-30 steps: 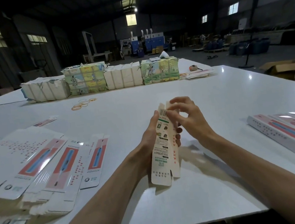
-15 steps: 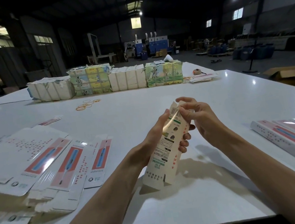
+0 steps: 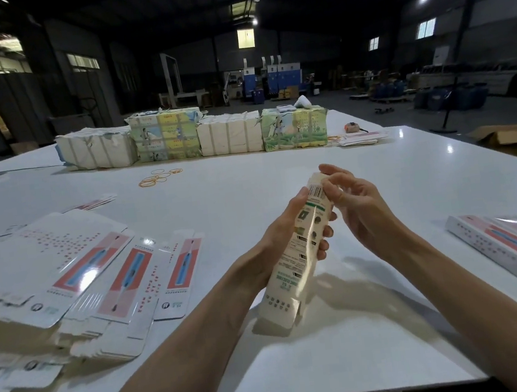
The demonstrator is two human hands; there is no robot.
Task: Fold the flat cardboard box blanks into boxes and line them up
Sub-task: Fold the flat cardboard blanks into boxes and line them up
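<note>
Gripping one half-folded box (image 3: 294, 266) in left hand (image 3: 275, 242), right hand (image 3: 361, 203) pinching its top flap; four wrapped bundles (image 3: 166, 135) behind; finished boxes (image 3: 507, 244) cropped rightward.

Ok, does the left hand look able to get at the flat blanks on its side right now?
Likely not at once: the left hand grips the half-folded box. The way over the table to the flat blanks looks free, once it lets go.

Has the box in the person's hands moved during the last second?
Yes. The box was nearly upright; its top now leans right, away from the flat blanks lying at left.
</note>
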